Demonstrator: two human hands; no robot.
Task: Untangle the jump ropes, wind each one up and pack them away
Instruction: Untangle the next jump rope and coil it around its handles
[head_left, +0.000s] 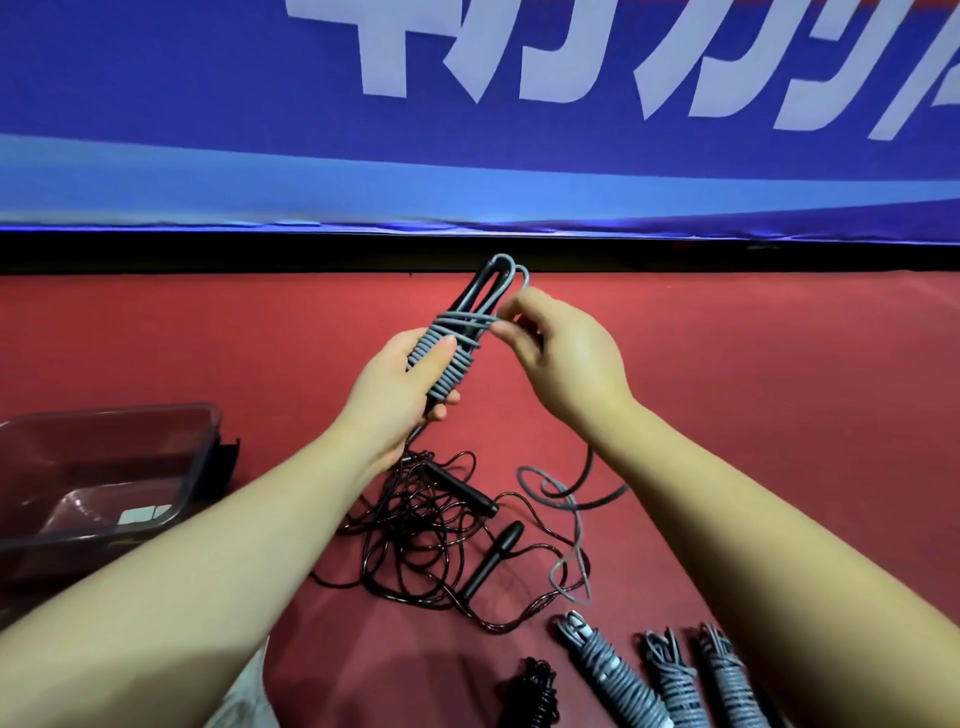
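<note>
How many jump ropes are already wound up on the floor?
4: three grey bundles side by side at bottom right, one black bundle left of them. Others may hide beyond the frame's edge.

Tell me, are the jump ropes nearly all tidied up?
Getting there. Done: three wound grey bundles and a wound black one lie on the floor. In hand: the left hand grips a half-wound grey rope while the right hand pinches its next turn; its tail trails on the floor. Left: the tangled black rope needs winding, and no rope shows in the clear bin yet.
</note>
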